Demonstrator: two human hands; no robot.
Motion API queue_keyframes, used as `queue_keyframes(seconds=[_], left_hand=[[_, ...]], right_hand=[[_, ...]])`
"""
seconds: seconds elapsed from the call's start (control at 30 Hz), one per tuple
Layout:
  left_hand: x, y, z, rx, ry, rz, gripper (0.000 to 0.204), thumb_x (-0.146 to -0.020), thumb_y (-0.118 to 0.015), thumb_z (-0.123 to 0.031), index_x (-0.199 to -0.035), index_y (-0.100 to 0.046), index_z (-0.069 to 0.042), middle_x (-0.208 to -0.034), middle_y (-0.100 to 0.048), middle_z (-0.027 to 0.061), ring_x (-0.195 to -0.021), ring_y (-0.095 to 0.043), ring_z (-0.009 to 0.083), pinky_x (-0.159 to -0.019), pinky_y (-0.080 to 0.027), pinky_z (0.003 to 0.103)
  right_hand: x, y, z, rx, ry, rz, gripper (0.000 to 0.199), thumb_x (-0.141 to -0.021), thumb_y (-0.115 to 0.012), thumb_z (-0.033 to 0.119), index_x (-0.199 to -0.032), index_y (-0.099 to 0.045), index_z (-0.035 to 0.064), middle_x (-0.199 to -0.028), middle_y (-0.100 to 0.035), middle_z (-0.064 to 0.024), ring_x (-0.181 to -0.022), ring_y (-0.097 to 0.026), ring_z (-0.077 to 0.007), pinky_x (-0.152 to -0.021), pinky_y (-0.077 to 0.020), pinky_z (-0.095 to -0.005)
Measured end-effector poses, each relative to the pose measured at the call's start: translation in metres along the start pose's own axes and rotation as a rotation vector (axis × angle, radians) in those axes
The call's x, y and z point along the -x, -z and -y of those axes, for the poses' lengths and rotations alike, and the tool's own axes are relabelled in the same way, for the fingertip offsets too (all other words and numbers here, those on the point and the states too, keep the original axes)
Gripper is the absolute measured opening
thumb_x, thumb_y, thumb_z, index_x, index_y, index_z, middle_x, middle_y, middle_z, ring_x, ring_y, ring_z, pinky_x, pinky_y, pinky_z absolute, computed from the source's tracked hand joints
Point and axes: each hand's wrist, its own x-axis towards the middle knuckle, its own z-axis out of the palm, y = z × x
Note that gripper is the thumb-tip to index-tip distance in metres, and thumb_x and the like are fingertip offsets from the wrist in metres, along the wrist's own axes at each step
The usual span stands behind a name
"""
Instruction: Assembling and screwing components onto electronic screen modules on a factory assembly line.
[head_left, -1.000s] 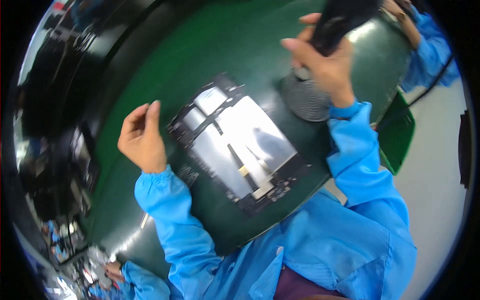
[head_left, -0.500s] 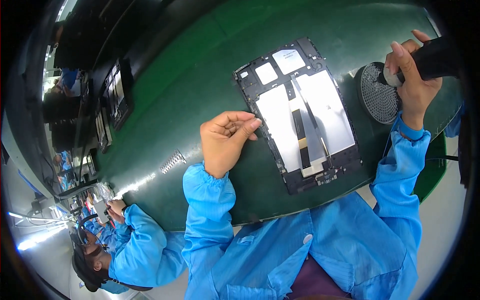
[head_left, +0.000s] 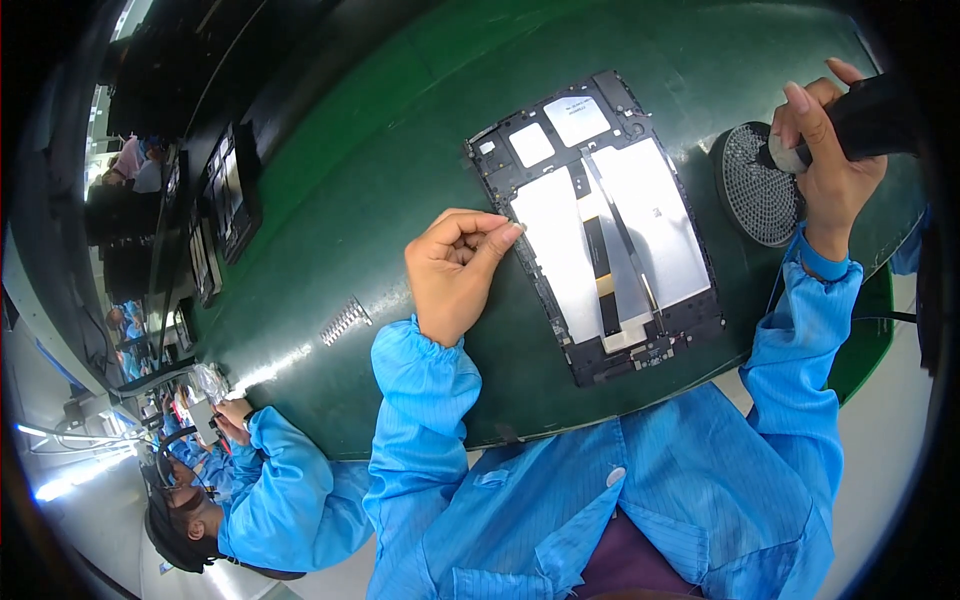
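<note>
An opened tablet chassis (head_left: 600, 220), black-framed with silver panels and a thin flex strip down its middle, lies on the green belt (head_left: 380, 160) in front of me. My left hand (head_left: 455, 270) rests at its left edge, fingers curled, fingertips touching the frame. My right hand (head_left: 825, 165) grips a black electric screwdriver (head_left: 865, 115) at the far right, its tip over a round black screw tray (head_left: 757, 185) with a dotted surface.
Further tablet frames (head_left: 225, 195) lie up the belt on the left. A small ridged metal part (head_left: 345, 320) sits on the belt near a co-worker in a blue smock (head_left: 270, 480), whose hands (head_left: 232, 415) work at the lower left.
The view swung so the chassis shifted from left of centre to right. My left hand came down onto the chassis edge. My right hand lowered the screwdriver to the round tray.
</note>
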Motion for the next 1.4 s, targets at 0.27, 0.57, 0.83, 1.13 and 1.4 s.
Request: queue_keyframes(seconds=[0.27, 0.57, 0.83, 1.13, 1.4], left_hand=[[-0.005, 0.010, -0.008, 0.036, 0.072, 0.168, 0.011, -0.078, -0.065, 0.005, -0.089, -0.065, 0.004, -0.086, -0.060, 0.0062, -0.069, -0.057, 0.0086, -0.060, -0.046, 0.020], [-0.008, 0.012, -0.006, 0.033, 0.003, 0.226, 0.010, -0.078, -0.064, 0.007, -0.087, -0.063, 0.005, -0.088, -0.059, 0.0060, -0.070, -0.057, 0.0086, -0.060, -0.046, 0.020], [-0.032, 0.014, -0.015, -0.317, 0.086, 0.084, 0.070, -0.055, -0.083, -0.005, -0.117, -0.052, 0.001, -0.104, -0.056, 0.0083, -0.066, -0.055, 0.0102, -0.059, -0.046, 0.022], [-0.072, -0.018, -0.036, -0.365, -0.039, 0.483, 0.089, -0.051, -0.083, -0.011, -0.129, -0.041, 0.002, -0.070, -0.058, 0.0082, -0.061, -0.056, 0.0126, -0.058, -0.044, 0.025], [-0.080, -0.025, -0.001, -0.228, -0.277, 0.411, 0.086, -0.047, -0.085, -0.016, -0.122, -0.048, 0.004, -0.096, -0.061, 0.0179, -0.081, -0.060, 0.0243, -0.076, -0.048, 0.031]], right_hand=[[0.002, 0.001, 0.000, 0.006, -0.007, 0.004, 0.039, -0.080, -0.064, -0.001, -0.114, -0.047, -0.0069, -0.065, -0.056, -0.0081, -0.055, -0.056, -0.0149, -0.055, -0.0463, -0.0293], [0.003, 0.003, -0.003, 0.051, -0.009, 0.012, 0.040, -0.080, -0.065, 0.001, -0.114, -0.047, -0.0065, -0.065, -0.056, -0.0080, -0.054, -0.056, -0.0148, -0.054, -0.0457, -0.0286], [-0.002, -0.003, -0.001, 0.059, 0.034, 0.027, 0.039, -0.078, -0.065, -0.001, -0.113, -0.047, -0.0064, -0.064, -0.056, -0.0077, -0.052, -0.055, -0.0148, -0.054, -0.0453, -0.0286], [0.006, -0.062, 0.067, -0.242, 0.002, 0.305, 0.049, -0.083, -0.059, 0.007, -0.123, -0.032, -0.0011, -0.064, -0.050, -0.0071, -0.050, -0.051, -0.0155, -0.049, -0.0450, -0.0312], [0.014, -0.123, 0.058, -0.221, 0.036, 0.533, 0.051, -0.077, -0.065, -0.001, -0.116, -0.032, -0.0009, -0.059, -0.052, -0.0074, -0.049, -0.054, -0.0151, -0.047, -0.0459, -0.0263]])
